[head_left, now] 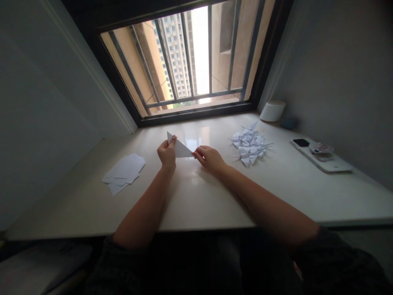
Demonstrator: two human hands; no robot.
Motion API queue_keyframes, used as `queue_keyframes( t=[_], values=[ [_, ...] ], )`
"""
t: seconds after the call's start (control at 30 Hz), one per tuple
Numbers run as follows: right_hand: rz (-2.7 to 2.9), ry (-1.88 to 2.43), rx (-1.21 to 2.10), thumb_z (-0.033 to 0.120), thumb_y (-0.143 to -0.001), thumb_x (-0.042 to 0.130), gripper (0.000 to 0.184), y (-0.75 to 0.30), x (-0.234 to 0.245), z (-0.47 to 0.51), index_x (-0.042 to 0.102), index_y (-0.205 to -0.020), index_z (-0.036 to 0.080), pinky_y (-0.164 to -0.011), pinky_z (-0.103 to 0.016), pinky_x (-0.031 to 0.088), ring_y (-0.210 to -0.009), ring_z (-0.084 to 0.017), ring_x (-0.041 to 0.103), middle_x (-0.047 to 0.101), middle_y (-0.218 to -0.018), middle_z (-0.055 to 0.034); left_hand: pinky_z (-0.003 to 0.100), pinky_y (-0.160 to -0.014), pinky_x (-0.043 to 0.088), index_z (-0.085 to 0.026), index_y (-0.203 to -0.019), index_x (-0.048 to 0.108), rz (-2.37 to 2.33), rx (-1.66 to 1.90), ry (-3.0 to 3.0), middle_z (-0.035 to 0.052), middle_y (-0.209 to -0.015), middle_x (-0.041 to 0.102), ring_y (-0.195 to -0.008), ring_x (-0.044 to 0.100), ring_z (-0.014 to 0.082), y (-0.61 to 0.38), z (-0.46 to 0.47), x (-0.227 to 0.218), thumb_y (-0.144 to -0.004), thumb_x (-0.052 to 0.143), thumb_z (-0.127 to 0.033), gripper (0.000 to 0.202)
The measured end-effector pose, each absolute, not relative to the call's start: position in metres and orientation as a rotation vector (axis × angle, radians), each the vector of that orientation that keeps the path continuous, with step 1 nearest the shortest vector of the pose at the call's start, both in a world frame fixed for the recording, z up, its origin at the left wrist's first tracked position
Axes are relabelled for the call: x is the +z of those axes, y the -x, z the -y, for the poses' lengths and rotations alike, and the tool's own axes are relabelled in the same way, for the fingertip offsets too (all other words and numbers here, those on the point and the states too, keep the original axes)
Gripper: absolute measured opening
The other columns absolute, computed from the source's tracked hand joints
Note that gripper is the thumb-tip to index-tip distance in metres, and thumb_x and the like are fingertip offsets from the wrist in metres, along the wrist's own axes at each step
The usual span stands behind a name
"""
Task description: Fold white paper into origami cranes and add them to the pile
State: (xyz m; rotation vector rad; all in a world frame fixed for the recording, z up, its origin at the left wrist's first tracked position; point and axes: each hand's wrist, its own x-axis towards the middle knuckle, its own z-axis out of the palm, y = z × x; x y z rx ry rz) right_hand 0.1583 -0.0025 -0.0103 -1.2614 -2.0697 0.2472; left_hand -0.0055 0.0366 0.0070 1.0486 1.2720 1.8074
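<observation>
Table (196, 196): pale, glossy, set under a barred window (190, 61).
Phone (322, 157): white, flat at my far right, a round sticker on it.
Sheets (124, 172): loose white stack, left of my hands.
Folded paper pieces (250, 143): small heap, right of my hands.
Cup (272, 110): white, on its side by the wall.
Paper triangle (179, 148): white, held just above the table centre.
My left hand (167, 155): fingers pinching the triangle's left corner.
My right hand (210, 157): fingertips pinching its right tip.
</observation>
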Motion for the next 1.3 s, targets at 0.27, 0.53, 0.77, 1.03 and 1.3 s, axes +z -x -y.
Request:
queue_keyframes(
  t=[0.27,0.53,0.77,1.03,1.3],
  values=[
    [2.124,1.307,0.196,0.038,-0.095,0.046,0.031,-0.159,-0.006,0.004,0.065,-0.080,0.018,-0.066,-0.026,0.033,-0.073,-0.015,0.053,0.064,-0.081,-0.0044,0.021,-0.049,0.028,-0.015,-0.065,0.064,-1.280,1.795,-1.063,-0.0031,-0.056,0.047,-0.051,0.039,0.0076,0.006,-0.036,0.006,-0.065,0.075,-0.047,0.035],
    [2.151,1.395,0.164,0.044,-0.095,0.045,0.036,-0.161,-0.006,0.003,0.066,-0.078,0.019,-0.065,-0.026,0.032,-0.073,-0.015,0.056,0.066,-0.082,-0.0042,0.021,-0.051,0.031,-0.014,-0.067,0.066,-1.265,1.781,-1.065,-0.0027,-0.057,0.049,-0.053,0.041,0.0079,0.005,-0.036,0.005,-0.065,0.075,-0.048,0.035],
    [2.158,1.393,0.128,0.037,-0.099,0.038,0.036,-0.160,-0.008,0.001,0.064,-0.083,0.019,-0.073,-0.027,0.035,-0.086,-0.017,0.058,0.066,-0.092,-0.0066,0.022,-0.053,0.034,-0.014,-0.070,0.066,-1.248,1.778,-0.998,-0.0021,-0.059,0.052,-0.055,0.044,0.0086,0.005,-0.039,0.002,-0.063,0.075,-0.050,0.037],
    [1.923,1.513,0.060,0.034,-0.098,0.039,0.036,-0.165,-0.007,0.003,0.067,-0.082,0.017,-0.077,-0.032,0.037,-0.091,-0.023,0.056,0.067,-0.092,-0.0123,0.022,-0.053,0.035,-0.015,-0.069,0.062,-1.261,1.797,-1.000,-0.0025,-0.061,0.053,-0.055,0.045,0.0085,0.000,-0.033,0.005,-0.063,0.074,-0.054,0.040],
    [1.620,1.193,0.691,0.054,-0.082,0.060,0.037,-0.155,-0.018,-0.002,0.073,-0.089,0.019,-0.067,-0.027,0.043,-0.071,-0.016,0.061,0.072,-0.082,-0.0042,0.023,-0.054,0.038,-0.015,-0.071,0.065,-1.098,1.429,-1.200,-0.0002,-0.062,0.057,-0.055,0.050,0.0104,-0.014,-0.021,0.001,-0.063,0.076,-0.051,0.039]
  ],
)
